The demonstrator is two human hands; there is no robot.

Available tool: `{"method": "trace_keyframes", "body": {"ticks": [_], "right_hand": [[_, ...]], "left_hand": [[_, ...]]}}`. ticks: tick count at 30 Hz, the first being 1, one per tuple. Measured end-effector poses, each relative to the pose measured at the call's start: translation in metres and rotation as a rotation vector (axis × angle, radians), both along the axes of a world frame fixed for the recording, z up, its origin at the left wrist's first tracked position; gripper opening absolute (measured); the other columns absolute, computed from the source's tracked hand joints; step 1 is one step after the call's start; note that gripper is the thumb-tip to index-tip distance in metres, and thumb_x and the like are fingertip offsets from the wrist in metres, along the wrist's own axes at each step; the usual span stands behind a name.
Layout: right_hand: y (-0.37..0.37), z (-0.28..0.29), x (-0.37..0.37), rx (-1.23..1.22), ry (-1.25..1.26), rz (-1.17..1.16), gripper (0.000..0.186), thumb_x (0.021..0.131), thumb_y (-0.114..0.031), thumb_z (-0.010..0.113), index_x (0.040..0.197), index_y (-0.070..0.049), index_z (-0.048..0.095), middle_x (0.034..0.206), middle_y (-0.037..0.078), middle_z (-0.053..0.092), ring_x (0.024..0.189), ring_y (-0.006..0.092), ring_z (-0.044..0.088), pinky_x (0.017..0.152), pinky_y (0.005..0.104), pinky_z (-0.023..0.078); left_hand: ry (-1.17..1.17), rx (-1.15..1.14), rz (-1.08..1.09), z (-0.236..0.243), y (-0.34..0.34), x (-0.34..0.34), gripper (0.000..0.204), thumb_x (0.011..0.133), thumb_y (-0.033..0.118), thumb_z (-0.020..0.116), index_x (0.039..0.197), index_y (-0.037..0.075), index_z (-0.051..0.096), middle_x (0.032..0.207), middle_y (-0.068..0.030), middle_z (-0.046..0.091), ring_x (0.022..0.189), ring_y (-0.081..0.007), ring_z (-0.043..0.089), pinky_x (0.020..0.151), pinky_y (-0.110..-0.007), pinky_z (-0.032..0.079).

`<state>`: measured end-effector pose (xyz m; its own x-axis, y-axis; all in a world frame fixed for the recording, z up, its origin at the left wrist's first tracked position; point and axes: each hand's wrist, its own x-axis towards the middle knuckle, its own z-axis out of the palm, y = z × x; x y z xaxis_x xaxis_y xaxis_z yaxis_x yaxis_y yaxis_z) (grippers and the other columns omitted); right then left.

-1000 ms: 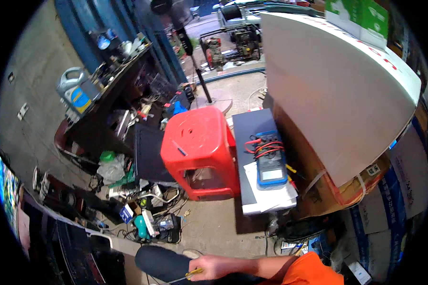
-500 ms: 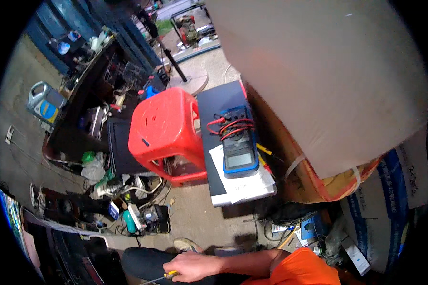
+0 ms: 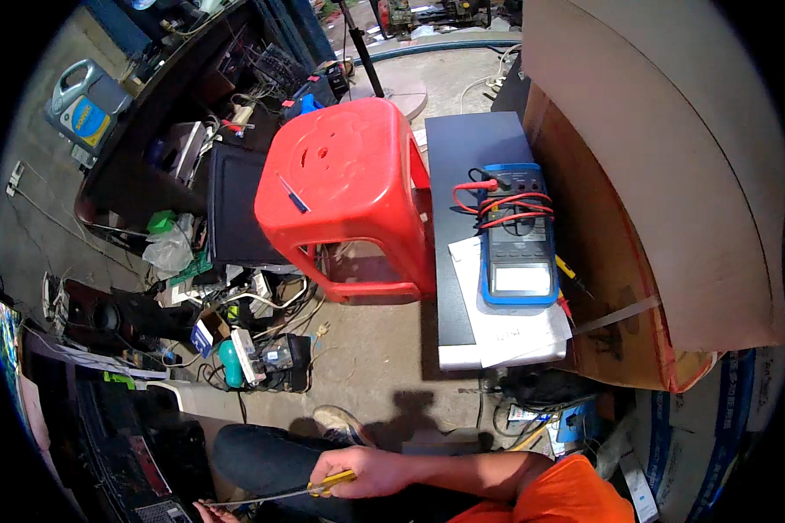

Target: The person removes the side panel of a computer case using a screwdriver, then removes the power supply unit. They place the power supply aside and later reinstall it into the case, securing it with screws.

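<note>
The person's right hand, reaching in from an orange fabric sleeve, has its grip closed around the yellow handle of a long screwdriver with a thin metal shaft. The screwdriver lies low in the view, in front of a leg in dark trousers, its shaft slanting slightly downward to the left. Near its far end are a few fingers of the left hand, cut off by the lower edge, so whether that grip holds anything cannot be told. Just left of them sits a dusty black equipment casing. Farther forward stands a red plastic stool; beside it, a dark grey rectangular surface carries white paper sheets, partly under a blue-rimmed multimeter wrapped with red leads.
</note>
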<state>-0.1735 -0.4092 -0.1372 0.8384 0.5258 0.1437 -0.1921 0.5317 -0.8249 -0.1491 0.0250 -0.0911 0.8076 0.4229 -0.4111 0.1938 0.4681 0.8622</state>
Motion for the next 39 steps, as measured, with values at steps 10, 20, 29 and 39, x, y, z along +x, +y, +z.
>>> {"method": "trace_keyframes", "body": {"ticks": [10,20,29,39], "right_hand": [[0.005,0.013,0.011,-0.240,-0.096,-0.170,0.022,0.079,-0.020,0.069,0.092,-0.005,0.061,0.088,0.007,0.061,0.083,0.0162,0.059,0.074,0.0287,0.047],[0.042,0.025,0.013,0.155,0.401,-0.466,0.019,0.076,-0.001,0.064,0.087,0.008,0.053,0.084,0.022,0.061,0.074,0.0279,0.065,0.064,0.0356,0.057],[0.067,0.029,0.034,0.113,0.373,-0.413,0.029,0.077,-0.015,0.069,0.091,0.001,0.050,0.087,0.017,0.055,0.071,0.0203,0.060,0.059,0.0297,0.055],[0.087,0.043,0.063,0.008,0.238,-0.453,0.033,0.078,-0.020,0.070,0.089,0.000,0.046,0.084,0.013,0.051,0.073,0.0192,0.060,0.063,0.0293,0.057]], "left_hand": [[-0.266,-0.045,-0.014,0.035,-0.021,-0.005,0.014,0.091,0.017,0.053,0.102,0.008,0.056,0.089,-0.0043,0.058,0.079,-0.0126,0.054,0.073,-0.026,0.046],[-0.472,-0.215,-0.043,0.078,-0.048,0.009,0.026,0.092,0.031,0.052,0.094,0.006,0.059,0.084,-0.0070,0.060,0.067,-0.0115,0.053,0.059,-0.024,0.045],[-0.089,-0.205,-0.102,0.122,-0.034,-0.024,0.037,0.091,0.038,0.050,0.101,0.003,0.056,0.072,-0.0006,0.051,0.057,-0.0088,0.038,0.051,-0.021,0.034],[0.431,1.748,-0.343,0.221,0.091,0.068,0.060,0.076,0.049,0.067,0.103,-0.005,0.061,0.075,-0.0099,0.061,0.070,-0.0156,0.056,0.064,-0.029,0.046]]}}
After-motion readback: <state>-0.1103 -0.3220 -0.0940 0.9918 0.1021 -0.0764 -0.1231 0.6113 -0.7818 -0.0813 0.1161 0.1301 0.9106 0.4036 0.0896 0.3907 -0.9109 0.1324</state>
